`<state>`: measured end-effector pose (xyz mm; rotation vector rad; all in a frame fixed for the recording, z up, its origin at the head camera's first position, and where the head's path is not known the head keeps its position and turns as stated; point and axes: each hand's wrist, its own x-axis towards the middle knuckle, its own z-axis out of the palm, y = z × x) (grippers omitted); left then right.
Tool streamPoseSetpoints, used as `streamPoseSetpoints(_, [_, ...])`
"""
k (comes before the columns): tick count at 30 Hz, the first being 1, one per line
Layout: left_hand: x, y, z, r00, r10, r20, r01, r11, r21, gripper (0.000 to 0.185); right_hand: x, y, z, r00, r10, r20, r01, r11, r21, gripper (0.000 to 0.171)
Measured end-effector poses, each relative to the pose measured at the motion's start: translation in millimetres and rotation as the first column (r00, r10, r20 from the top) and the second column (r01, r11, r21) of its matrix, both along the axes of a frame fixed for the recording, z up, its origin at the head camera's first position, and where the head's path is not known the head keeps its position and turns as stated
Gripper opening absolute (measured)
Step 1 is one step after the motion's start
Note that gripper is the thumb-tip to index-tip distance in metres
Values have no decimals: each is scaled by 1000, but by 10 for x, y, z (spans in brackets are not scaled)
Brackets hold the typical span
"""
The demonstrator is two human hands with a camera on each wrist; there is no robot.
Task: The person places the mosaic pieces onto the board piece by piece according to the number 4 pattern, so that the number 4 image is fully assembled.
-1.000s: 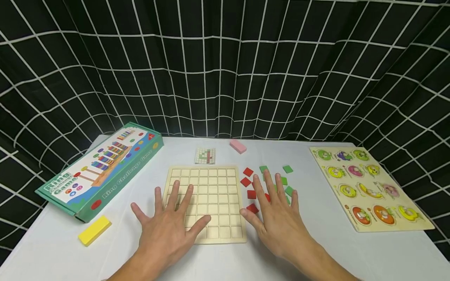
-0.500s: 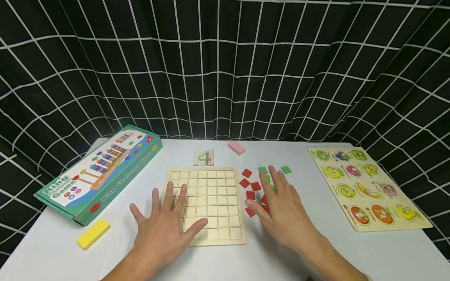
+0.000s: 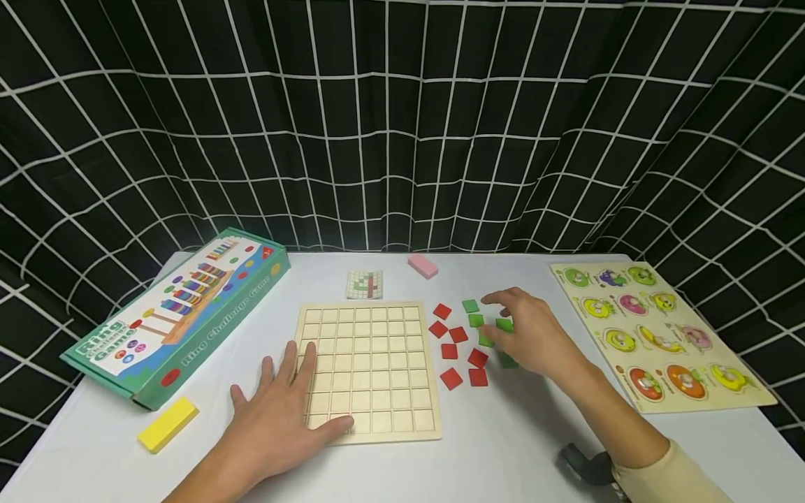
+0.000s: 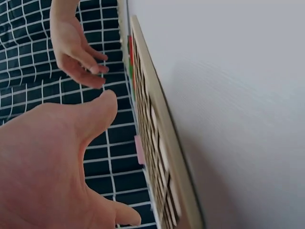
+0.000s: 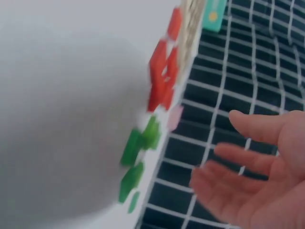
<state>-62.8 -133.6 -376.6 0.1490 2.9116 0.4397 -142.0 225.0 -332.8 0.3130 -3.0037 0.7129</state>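
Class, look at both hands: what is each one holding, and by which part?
Nothing is held. The left hand rests flat on the wooden grid board; the right hand hovers, open, over the green tiles.

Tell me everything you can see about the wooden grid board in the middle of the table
The wooden grid board is a pale, unpainted-looking square panel lying flat on the white table. Thin raised strips divide it into rows of small square cells, all empty. The left hand rests on its near left corner, fingers spread flat over the cells. Red tiles lie loose on the table just beyond its right edge, and a small pattern card lies behind its far edge.
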Motion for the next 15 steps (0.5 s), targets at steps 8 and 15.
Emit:
streamPoseSetpoints(8, [23,-129,-70,999,-8,40,8,1000,-1,133,-442,143,-103,986,136,94,-125,986,-112,34])
streamPoseSetpoints(15, [3,-168,-82,996,-15,92,14,1000,14,137,-737,205,-230,982,120,144,-107,990,-94,32])
